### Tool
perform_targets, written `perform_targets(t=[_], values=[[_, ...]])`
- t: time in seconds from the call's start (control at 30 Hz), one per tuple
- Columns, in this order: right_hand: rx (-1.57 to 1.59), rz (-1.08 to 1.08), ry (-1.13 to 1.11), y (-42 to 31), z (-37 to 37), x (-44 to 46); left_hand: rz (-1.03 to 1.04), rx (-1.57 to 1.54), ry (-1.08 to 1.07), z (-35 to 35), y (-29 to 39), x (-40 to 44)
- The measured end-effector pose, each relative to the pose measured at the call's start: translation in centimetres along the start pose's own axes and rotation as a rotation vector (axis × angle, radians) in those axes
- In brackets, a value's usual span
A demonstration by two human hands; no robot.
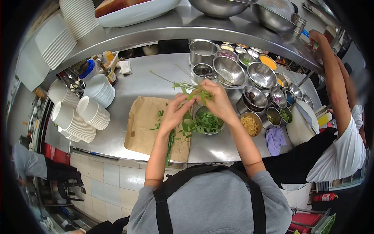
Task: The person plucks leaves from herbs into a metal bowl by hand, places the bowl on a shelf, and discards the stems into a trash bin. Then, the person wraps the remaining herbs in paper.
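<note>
My right hand is closed around several leafy herb sprigs, their long thin stems pointing to the upper left. Close beside it, my left hand has its fingertips pinched on the same sprigs; the exact grip is partly hidden. Beneath my hands a metal bowl holds a heap of green herb leaves. To its left lies a sheet of brown paper, with loose sprigs and leaves scattered over its right side.
Stacked white tubs stand at the left. Metal bowls and pots of ingredients crowd the right, with shredded yellow food and a purple cloth. A steel shelf spans overhead. A co-worker's arm reaches up at right.
</note>
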State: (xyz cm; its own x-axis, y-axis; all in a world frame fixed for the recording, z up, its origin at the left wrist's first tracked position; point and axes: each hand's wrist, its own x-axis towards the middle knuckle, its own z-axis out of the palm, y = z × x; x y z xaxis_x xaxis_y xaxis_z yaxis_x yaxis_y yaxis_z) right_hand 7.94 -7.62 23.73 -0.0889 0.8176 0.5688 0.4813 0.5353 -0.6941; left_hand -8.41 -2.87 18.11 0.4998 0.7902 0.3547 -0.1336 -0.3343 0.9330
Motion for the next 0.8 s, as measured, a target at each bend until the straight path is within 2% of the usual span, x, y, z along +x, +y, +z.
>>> perform_targets(t=[0.07,0.1,0.2,0.33,0.43,0.67,0.8], values=[[0.085,0.066,0.090,-0.6,-1.0,-0.2,0.049,-0.025,-0.107,0.7,0.9,1.4],[-0.043,0.074,0.085,-2.0,-2.3,-0.3,0.073,-0.039,-0.162,1.2,1.1,2.1],[-0.099,0.068,0.205,-2.3,-4.2,-0.8,0.082,-0.094,-0.228,3.4,1.4,3.8],[-0.180,0.027,0.438,-0.2,-6.8,-1.1,0.193,0.007,-0.268,5.7,-0.5,5.6],[-0.292,0.066,0.441,0.4,-8.6,-1.3,0.179,0.009,-0.222,7.2,-4.6,5.3],[-0.422,0.071,0.465,1.5,-9.0,-2.2,0.243,0.263,-0.224,7.8,-12.6,2.6],[-0.440,0.078,0.470,1.7,-8.8,-2.3,0.161,0.384,-0.266,7.2,-16.1,1.1]])
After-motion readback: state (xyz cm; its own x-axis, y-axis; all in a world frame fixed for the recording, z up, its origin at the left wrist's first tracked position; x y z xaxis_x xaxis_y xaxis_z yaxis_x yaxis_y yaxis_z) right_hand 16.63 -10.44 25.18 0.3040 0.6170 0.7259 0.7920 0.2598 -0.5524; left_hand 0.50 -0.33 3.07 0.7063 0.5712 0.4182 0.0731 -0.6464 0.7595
